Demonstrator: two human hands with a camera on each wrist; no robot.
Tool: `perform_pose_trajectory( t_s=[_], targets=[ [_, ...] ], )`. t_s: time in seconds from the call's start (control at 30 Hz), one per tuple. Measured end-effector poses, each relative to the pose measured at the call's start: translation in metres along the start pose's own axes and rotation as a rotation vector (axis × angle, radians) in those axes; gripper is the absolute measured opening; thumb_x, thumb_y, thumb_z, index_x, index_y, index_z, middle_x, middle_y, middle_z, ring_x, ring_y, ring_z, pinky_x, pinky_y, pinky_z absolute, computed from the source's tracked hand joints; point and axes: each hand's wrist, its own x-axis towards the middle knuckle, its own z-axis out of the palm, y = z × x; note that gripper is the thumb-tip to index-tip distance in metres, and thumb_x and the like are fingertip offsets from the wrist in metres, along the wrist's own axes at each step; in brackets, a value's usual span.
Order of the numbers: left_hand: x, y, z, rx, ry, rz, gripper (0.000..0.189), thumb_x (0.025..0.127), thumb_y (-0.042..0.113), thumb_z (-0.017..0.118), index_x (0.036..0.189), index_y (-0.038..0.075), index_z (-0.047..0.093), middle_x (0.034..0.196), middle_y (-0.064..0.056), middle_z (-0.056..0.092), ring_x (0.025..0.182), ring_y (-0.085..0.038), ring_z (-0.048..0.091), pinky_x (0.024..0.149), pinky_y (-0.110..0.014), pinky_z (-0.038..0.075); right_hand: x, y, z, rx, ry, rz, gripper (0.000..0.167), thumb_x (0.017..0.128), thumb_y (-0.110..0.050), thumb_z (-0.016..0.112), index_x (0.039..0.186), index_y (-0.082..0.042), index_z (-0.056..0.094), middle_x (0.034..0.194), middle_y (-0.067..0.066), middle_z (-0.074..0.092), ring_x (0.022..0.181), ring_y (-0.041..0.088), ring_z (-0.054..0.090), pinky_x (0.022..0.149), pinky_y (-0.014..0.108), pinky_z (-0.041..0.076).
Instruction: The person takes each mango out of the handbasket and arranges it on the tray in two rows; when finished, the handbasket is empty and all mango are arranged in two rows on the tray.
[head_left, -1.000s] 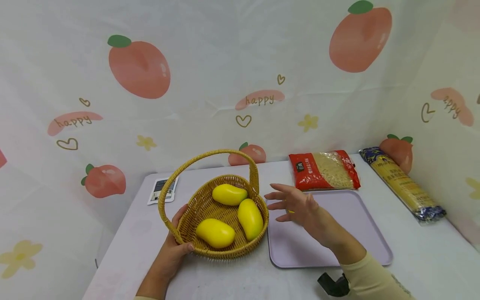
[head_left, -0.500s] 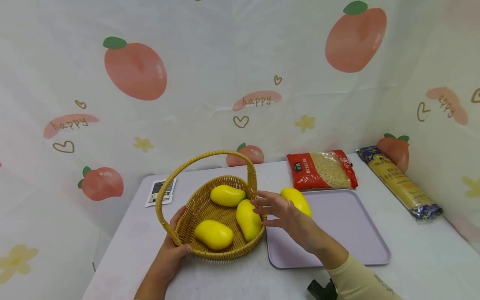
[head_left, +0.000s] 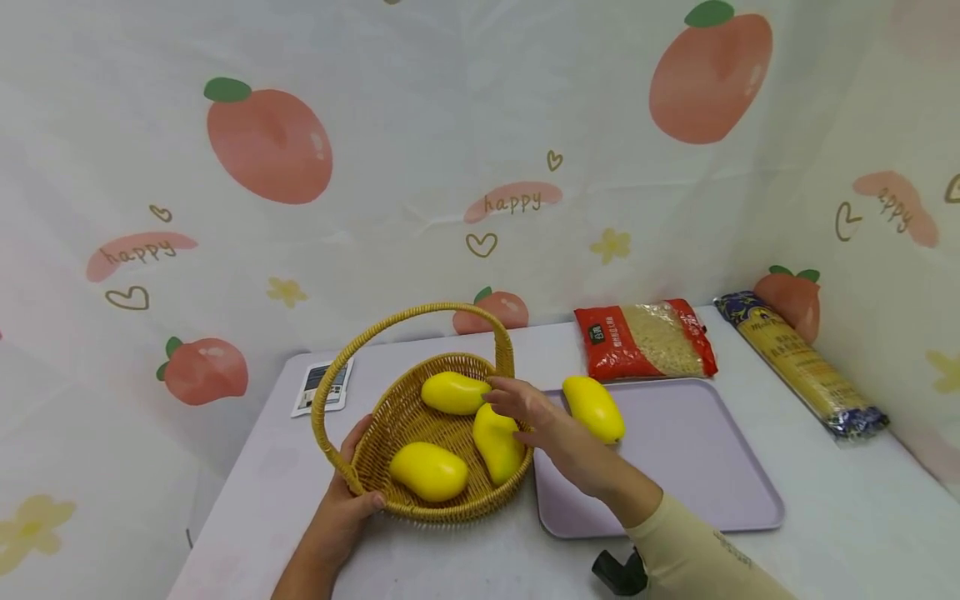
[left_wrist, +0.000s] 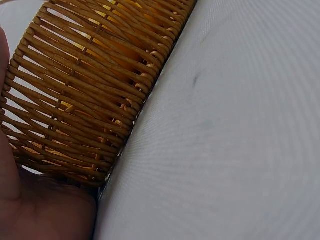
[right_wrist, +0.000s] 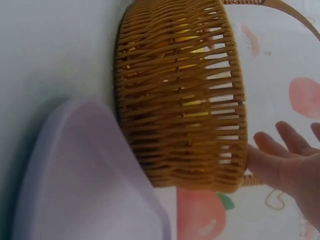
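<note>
A round wicker basket (head_left: 442, 510) with a tall arched handle stands on the table and holds three yellow mangoes (head_left: 429, 472). My left hand (head_left: 341, 500) grips the basket's left side, its thumb over the rim; in the left wrist view the palm lies against the weave. Above the basket's right rim, my right hand (head_left: 543, 425) reaches in with loosely extended fingers, holding nothing. It partly covers the right-hand mango (head_left: 495, 454); whether it touches that fruit I cannot tell. Another mango (head_left: 592, 407) lies on the lilac tray (head_left: 697, 467), just behind the right wrist.
Behind the tray lies a red bag of pale grain-like food (head_left: 645, 339). A long pack of noodles (head_left: 798, 362) rests along the right side. At the back left is a small white packet (head_left: 322, 387). A black object (head_left: 618, 573) shows under the right forearm.
My right hand has moved left from over the tray to above the basket's right side, revealing the mango on the tray. The left hand and basket have stayed in place.
</note>
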Motion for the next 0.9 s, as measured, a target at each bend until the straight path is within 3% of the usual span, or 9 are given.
perform_pose_trajectory(
  t_s=[0.13,0.27,0.5,0.63,0.9],
  targets=[
    [-0.001,-0.001,0.000,0.000,0.007,-0.003,0.112,0.091,0.023,0.092,0.175,0.029,0.019,0.178,-0.010,0.016,0.157,-0.029,0.029,0.117,-0.026,0.037,0.011,0.000,0.006,-0.109,0.003,0.083,0.073,0.114,-0.061,0.033,0.172,-0.017,0.029,0.169,0.015,0.036,0.157,0.043,0.027,0.123,0.070,0.022],
    [-0.001,0.000,0.000,-0.001,0.008,-0.005,0.112,0.091,0.021,0.092,0.175,0.029,0.019,0.177,-0.010,0.018,0.157,-0.028,0.030,0.117,-0.026,0.037,0.021,0.004,0.013,-0.213,0.026,0.145,0.071,0.113,-0.059,0.042,0.171,-0.019,0.031,0.167,0.017,0.038,0.155,0.041,0.033,0.123,0.064,0.027],
    [0.000,0.002,0.002,-0.006,0.004,-0.005,0.111,0.092,0.018,0.091,0.176,0.027,0.018,0.178,-0.010,0.018,0.157,-0.030,0.029,0.117,-0.026,0.037,0.035,0.013,0.023,-0.384,0.062,0.202,0.083,0.106,-0.060,0.062,0.169,-0.010,0.038,0.169,0.010,0.040,0.156,0.033,0.032,0.124,0.063,0.027],
    [-0.001,0.004,0.003,0.015,0.018,-0.019,0.110,0.093,0.020,0.090,0.175,0.029,0.019,0.177,-0.009,0.020,0.157,-0.030,0.031,0.116,-0.024,0.037,0.042,0.018,0.026,-0.481,0.079,0.225,0.084,0.103,-0.056,0.070,0.164,-0.005,0.044,0.166,0.011,0.045,0.153,0.032,0.037,0.123,0.060,0.030],
    [-0.001,0.003,0.002,0.024,0.023,-0.015,0.110,0.092,0.018,0.090,0.176,0.028,0.018,0.178,-0.009,0.019,0.158,-0.030,0.029,0.117,-0.024,0.036,0.056,0.024,0.030,-0.656,-0.037,0.253,0.061,0.099,-0.036,0.081,0.148,-0.004,0.064,0.151,0.012,0.057,0.136,0.027,0.053,0.116,0.053,0.042]
  ],
)
